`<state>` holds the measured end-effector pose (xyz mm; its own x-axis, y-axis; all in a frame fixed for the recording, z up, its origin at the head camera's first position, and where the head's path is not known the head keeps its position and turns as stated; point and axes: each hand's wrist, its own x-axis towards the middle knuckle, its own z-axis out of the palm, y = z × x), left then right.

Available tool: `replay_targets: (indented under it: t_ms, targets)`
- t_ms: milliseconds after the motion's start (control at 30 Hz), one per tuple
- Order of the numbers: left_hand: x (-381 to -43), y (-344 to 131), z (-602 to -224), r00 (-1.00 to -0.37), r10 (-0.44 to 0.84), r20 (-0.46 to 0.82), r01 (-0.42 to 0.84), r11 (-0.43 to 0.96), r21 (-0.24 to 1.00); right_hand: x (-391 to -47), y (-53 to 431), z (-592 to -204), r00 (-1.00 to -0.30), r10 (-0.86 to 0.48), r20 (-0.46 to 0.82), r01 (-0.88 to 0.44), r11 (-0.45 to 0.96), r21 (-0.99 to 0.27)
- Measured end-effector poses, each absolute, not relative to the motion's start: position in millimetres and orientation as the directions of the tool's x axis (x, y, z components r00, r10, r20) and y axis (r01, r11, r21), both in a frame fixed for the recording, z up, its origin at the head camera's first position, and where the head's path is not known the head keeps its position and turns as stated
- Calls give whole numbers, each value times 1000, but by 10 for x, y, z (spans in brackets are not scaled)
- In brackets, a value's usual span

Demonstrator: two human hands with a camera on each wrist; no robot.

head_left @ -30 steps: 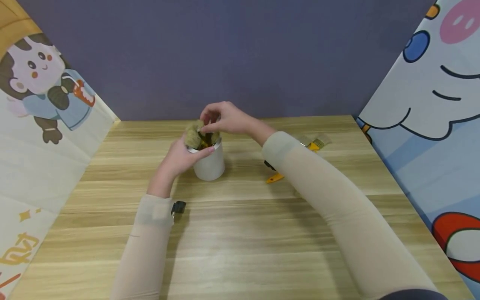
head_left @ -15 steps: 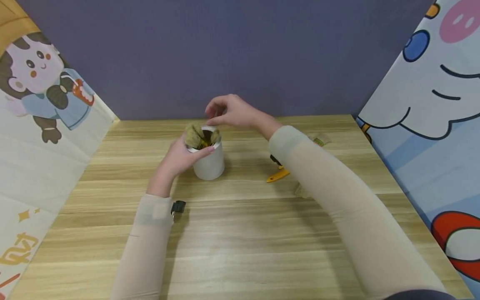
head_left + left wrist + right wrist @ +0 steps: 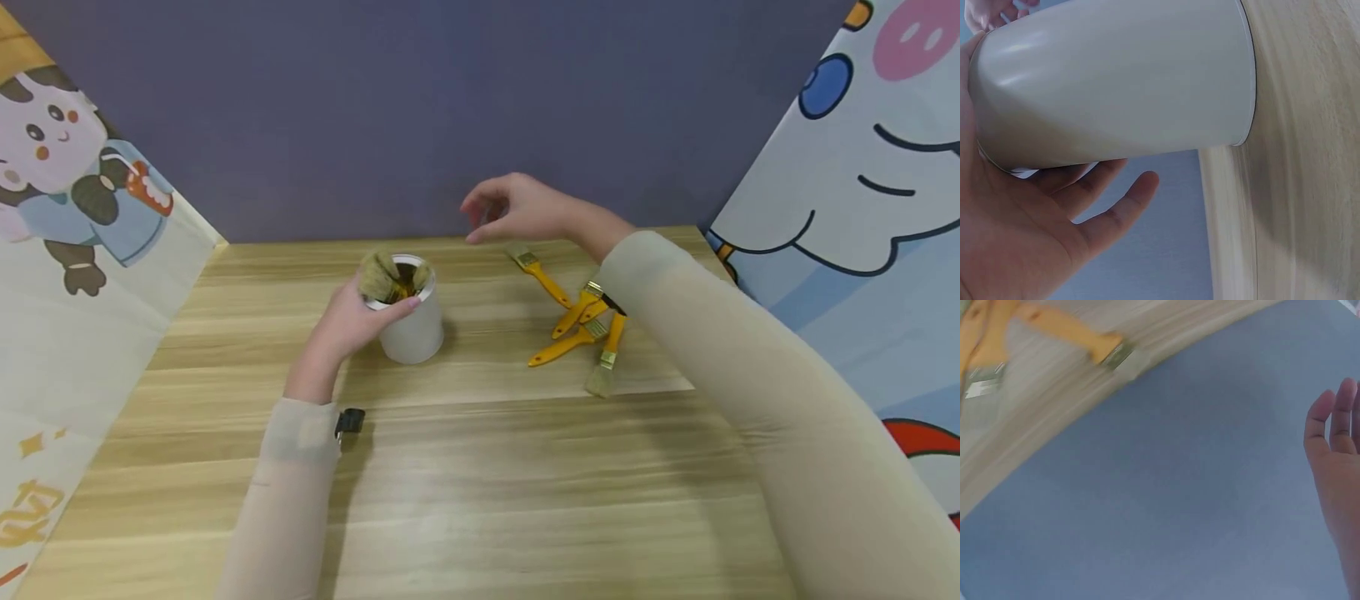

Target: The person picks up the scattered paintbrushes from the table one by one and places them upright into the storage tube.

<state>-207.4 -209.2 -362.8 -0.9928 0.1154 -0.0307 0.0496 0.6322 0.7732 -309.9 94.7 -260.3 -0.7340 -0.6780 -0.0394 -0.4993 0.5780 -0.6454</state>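
Note:
A white can (image 3: 415, 336) stands upright on the table, with brush bristles (image 3: 379, 278) sticking up over its rim. My left hand (image 3: 351, 323) grips the can near its top, thumb at the rim in the head view. In the left wrist view, fingers of that hand lie along the can's side. Off to the right and higher up, my right hand (image 3: 523, 208) hovers in the air with loosely bent fingers and nothing in them. Below it lie several yellow-handled paintbrushes, among them a front one (image 3: 558, 349) and one near the back edge (image 3: 550, 283).
The wooden table (image 3: 480, 492) ends at a dark blue-purple wall (image 3: 420, 117) behind the can. Printed cartoon panels (image 3: 825, 250) flank it at left and right. One brush (image 3: 603, 364) points its bristles toward the front. A black clip-like piece (image 3: 350, 421) sits by the left cuff.
My right hand has drawn back from the can, moving right and slightly up, its fingers now away from the bristles. The left hand keeps its hold on the can.

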Motion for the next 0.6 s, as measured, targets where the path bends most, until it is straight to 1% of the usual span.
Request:
replay_targets:
  t_ms: [133,333,600]
  targets:
    - [-2054,-2092,-3607,-993,112,-24,53,634,772,-3054,1183,-2559,-739,-663,-117,-473,636,-610]
    - [-2049,-2101,-3599,-993,111,-31,48,643,764,-2915,1499,-2630,-699,-685,-206,-516,682,-519]
    - [-2063,-2082,-3619,-993,114,-20,58,637,769,-2610,1818,-2816,-651,-714,-258,-522,668,-531]
